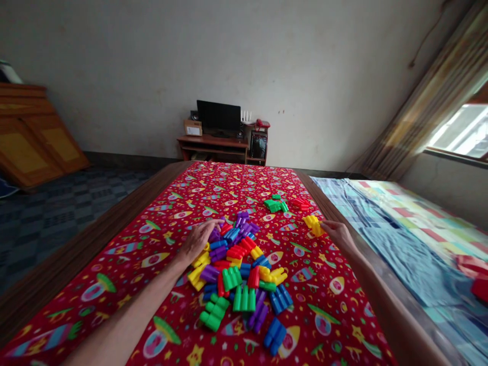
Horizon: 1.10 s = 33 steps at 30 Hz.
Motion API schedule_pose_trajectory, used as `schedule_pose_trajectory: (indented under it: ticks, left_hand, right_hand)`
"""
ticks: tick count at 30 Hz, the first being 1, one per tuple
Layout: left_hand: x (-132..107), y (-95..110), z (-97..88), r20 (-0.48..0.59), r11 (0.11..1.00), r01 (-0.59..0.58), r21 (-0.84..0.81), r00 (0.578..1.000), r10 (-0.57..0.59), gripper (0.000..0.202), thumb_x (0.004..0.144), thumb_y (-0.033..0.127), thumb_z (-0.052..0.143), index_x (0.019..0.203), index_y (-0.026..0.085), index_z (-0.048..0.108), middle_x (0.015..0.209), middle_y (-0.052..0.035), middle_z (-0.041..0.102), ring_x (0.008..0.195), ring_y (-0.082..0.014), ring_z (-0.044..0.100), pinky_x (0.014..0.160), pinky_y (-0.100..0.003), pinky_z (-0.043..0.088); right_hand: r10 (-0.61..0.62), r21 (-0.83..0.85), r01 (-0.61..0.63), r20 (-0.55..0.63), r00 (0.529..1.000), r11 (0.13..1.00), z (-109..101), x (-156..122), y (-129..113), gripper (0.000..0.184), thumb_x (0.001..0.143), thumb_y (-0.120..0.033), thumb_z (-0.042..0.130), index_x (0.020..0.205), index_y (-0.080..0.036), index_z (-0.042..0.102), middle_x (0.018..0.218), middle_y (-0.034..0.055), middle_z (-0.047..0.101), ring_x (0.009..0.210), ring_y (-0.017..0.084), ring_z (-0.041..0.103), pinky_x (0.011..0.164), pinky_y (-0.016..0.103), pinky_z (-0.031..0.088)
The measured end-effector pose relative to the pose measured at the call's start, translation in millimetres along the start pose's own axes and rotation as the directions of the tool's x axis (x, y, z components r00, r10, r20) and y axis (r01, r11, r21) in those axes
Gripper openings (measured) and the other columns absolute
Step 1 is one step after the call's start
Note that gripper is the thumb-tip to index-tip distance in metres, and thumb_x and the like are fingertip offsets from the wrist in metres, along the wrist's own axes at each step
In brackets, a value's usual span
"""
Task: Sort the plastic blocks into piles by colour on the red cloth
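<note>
My left hand [199, 240] reaches to the left edge of a heap of plastic building blocks. Its bent fingers close at a purple building block [214, 235], partly hidden under them. Out to the right, my right hand [338, 235] pinches a yellow building block [318, 231] by its side, touching another yellow block [310, 221]. Loose in the heap lie blue blocks [281, 299], green blocks [244, 299], red blocks [237, 251], yellow blocks [196, 277] and more purple blocks [258, 312].
Beyond the heap sit a few green blocks [273, 205] and red blocks [301, 204]. All rest on a red patterned cloth [152, 284] over a table with brown wooden edges [125, 208]. A bed [396, 254] adjoins on the right; a desk with a monitor [218, 118] stands at the far wall.
</note>
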<state>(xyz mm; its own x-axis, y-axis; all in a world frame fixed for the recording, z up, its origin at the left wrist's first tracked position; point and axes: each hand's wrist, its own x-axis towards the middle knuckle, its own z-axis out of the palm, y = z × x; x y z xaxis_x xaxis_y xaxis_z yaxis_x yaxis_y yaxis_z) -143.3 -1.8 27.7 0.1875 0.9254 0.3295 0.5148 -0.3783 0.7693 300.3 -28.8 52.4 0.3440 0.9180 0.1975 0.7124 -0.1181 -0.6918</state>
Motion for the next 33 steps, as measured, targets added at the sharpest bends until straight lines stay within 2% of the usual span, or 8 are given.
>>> schedule_pose_trajectory:
  ticks: [8,12,16,17,19,23,28,33]
  left_hand:
    - [2.5,-10.5,1.1,0.105,0.992,-0.123,-0.031,0.986,0.126,0.041,0.084,0.046,0.051,0.109,0.019,0.069,0.101,-0.0059,0.073,0.093,-0.0233,0.067,0.089,-0.034,0.052]
    - [2.3,-8.9,0.9,0.036,0.997,-0.079,-0.018,0.996,0.080,0.040,0.086,0.044,0.047,0.105,0.019,0.070,0.096,-0.0057,0.074,0.092,-0.0230,0.067,0.087,-0.033,0.052]
    - [2.2,-11.4,1.8,-0.041,0.999,-0.045,0.001,0.998,0.045,0.043,0.088,0.043,0.041,0.108,0.018,0.068,0.095,-0.0055,0.072,0.090,-0.0220,0.066,0.085,-0.033,0.053]
    - [2.2,-12.1,2.3,-0.052,0.999,-0.042,0.009,0.998,0.043,0.043,0.088,0.043,0.040,0.110,0.017,0.067,0.096,-0.0059,0.071,0.091,-0.0219,0.066,0.085,-0.034,0.053]
    - [2.4,-13.0,3.7,-0.073,0.998,-0.062,0.028,0.995,0.064,0.043,0.088,0.042,0.040,0.112,0.016,0.065,0.103,-0.0079,0.070,0.096,-0.0225,0.065,0.089,-0.035,0.052]
    - [2.7,-13.8,6.1,-0.093,0.985,-0.141,0.100,0.984,0.151,0.042,0.088,0.040,0.040,0.113,0.015,0.063,0.117,-0.0115,0.064,0.113,-0.0247,0.058,0.102,-0.040,0.044]
    - [3.4,-17.0,6.9,-0.083,0.982,-0.153,0.114,0.983,0.163,0.041,0.089,0.039,0.040,0.113,0.016,0.062,0.118,-0.0116,0.063,0.113,-0.0250,0.057,0.102,-0.042,0.044]
    - [4.5,-17.3,6.1,-0.058,0.978,-0.181,0.100,0.981,0.187,0.037,0.088,0.038,0.040,0.105,0.018,0.067,0.112,-0.0095,0.065,0.109,-0.0244,0.058,0.103,-0.041,0.043]
  right_hand:
    - [-0.129,-0.043,0.124,-0.157,0.979,0.991,7.5,-6.4,-11.1,0.045,0.077,-0.043,0.048,0.092,-0.012,0.078,0.080,0.0107,0.075,0.076,0.026,0.068,0.068,0.033,0.049]
    - [-0.391,0.066,0.387,0.069,0.918,0.920,24.3,-43.3,-67.7,0.035,0.085,-0.038,0.049,0.093,-0.016,0.076,0.084,0.0095,0.076,0.069,0.021,0.067,0.065,0.031,0.051]
    - [-0.704,0.341,0.656,0.567,0.428,0.673,42.6,-94.1,-122.2,0.028,0.092,-0.030,0.053,0.112,-0.021,0.069,0.109,0.0087,0.072,0.094,0.018,0.068,0.082,0.028,0.052]
    - [-0.721,0.371,0.681,0.603,0.340,0.631,47.5,-103.0,-129.6,0.029,0.092,-0.028,0.054,0.117,-0.020,0.067,0.115,0.0096,0.070,0.100,0.018,0.066,0.086,0.028,0.051]
    - [-0.738,0.357,0.732,0.611,0.286,0.580,59.1,-112.8,-136.1,0.030,0.092,-0.024,0.055,0.120,-0.018,0.064,0.116,0.0118,0.068,0.103,0.019,0.064,0.087,0.028,0.049]
    - [-0.773,0.262,0.792,0.518,0.366,0.551,84.5,-105.8,-129.4,0.023,0.090,-0.011,0.049,0.103,-0.015,0.068,0.095,0.0097,0.072,0.087,0.016,0.065,0.077,0.025,0.048]
    - [-0.713,0.077,0.743,0.359,0.602,0.665,92.6,-84.6,-121.3,0.019,0.094,-0.027,0.052,0.097,-0.017,0.068,0.086,0.0073,0.072,0.073,0.014,0.065,0.066,0.022,0.045]
    - [-0.559,-0.248,0.726,0.496,0.664,0.642,104.8,-79.4,-124.0,0.020,0.087,-0.036,0.062,0.091,-0.017,0.067,0.083,0.0072,0.070,0.075,0.016,0.065,0.065,0.023,0.045]
